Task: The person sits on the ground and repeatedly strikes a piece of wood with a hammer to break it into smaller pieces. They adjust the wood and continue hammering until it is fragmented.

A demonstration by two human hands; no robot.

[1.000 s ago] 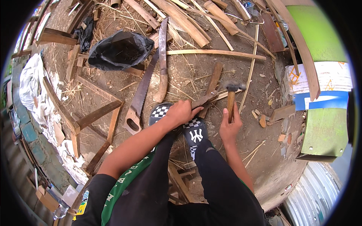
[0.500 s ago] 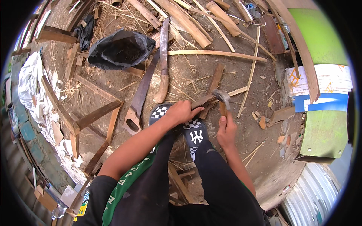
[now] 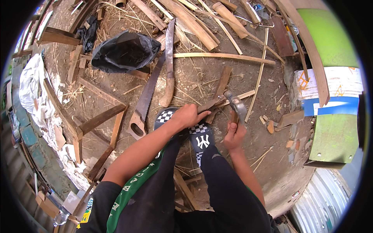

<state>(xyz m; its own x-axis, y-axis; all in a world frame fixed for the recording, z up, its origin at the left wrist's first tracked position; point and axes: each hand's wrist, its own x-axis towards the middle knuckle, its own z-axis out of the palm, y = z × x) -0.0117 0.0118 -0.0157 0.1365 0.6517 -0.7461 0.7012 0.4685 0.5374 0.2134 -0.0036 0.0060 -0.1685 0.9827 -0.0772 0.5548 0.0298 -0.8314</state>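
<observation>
My left hand [image 3: 186, 116] is closed on the near end of a short dark wooden piece [image 3: 211, 105], holding it down in front of my shoes. Another wooden strip [image 3: 221, 87] lies under that piece, crossing it. In my right hand [image 3: 234, 136] is a claw hammer [image 3: 236, 105], its handle wrapped by my fingers and its metal head just right of the wood's far end. Whether a nail stands in the wood is too small to tell. Ahead of my left shoe lie a handsaw [image 3: 147, 93] and a machete [image 3: 169, 64] with a wooden handle.
A black plastic bag [image 3: 105, 58] stands with its mouth spread at the far left. Nailed wooden frames [image 3: 103, 118] rest on the left side. Boards and slats [image 3: 190, 25] are strewn over the dirt ahead. A green panel [image 3: 334, 136] and corrugated metal [image 3: 318, 198] border the right.
The hammer head has shifted right, away from the wood's end, and my right hand has turned slightly with it. My left hand and the wood stay in place.
</observation>
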